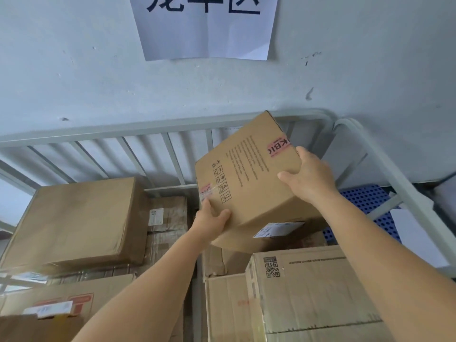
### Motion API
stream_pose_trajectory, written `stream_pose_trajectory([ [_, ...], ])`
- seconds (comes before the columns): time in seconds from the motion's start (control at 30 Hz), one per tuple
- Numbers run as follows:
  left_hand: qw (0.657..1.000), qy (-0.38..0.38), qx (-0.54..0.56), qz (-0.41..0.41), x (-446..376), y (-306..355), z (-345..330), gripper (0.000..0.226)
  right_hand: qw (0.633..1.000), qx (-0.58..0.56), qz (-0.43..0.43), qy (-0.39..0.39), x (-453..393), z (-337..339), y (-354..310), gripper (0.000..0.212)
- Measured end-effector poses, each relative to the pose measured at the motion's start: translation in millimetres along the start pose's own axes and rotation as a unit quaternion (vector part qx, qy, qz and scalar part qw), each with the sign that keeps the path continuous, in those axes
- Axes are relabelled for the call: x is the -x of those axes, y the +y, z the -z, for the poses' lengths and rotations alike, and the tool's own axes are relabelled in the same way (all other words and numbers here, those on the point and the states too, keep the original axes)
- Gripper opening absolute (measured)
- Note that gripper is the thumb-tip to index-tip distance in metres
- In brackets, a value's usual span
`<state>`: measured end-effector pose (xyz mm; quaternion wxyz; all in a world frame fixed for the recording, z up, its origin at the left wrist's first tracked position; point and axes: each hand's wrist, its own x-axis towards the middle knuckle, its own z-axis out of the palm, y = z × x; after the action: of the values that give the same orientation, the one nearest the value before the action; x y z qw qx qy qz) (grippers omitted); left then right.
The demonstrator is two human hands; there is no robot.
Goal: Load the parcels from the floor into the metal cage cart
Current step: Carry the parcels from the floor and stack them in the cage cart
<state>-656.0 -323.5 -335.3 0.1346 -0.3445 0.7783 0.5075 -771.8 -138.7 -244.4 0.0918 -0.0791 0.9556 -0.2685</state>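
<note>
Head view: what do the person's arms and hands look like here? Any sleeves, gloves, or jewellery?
Both forearms are bare right to the frame edge, with no sleeve in view. The left hand and right hand wear no gloves; no watch, ring or wristband shows.

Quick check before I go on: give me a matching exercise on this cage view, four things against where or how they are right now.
Things:
1. held box
2. flat box
3. QR box
4. paper sign

States:
A. on the wall above the cart rail
B. lying on top of the stack at the left
C. tilted, off the stack, left hand at its lower corner and right hand at its upper right edge
D. at the near right, below the right forearm

Pairs: 1-C, 2-B, 3-D, 4-A
</note>
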Motion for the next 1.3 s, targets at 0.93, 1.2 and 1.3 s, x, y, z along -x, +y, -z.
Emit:
stream_pose_trajectory([
  [0.93,0.996,0.030,0.079,-0.019,2,-11,65,0.043,0.943,-0.124,-0.263,-0.164,-17,-78,73,0.088],
  [1.2,0.994,0.045,0.094,0.029,-11,-47,67,0.034,0.938,-0.191,-0.245,-0.157,-29,-92,61,0.060],
  [1.3,0.995,0.027,0.090,0.027,-18,-47,54,0.035,0.946,-0.165,-0.252,-0.118,-36,-89,68,0.070],
])
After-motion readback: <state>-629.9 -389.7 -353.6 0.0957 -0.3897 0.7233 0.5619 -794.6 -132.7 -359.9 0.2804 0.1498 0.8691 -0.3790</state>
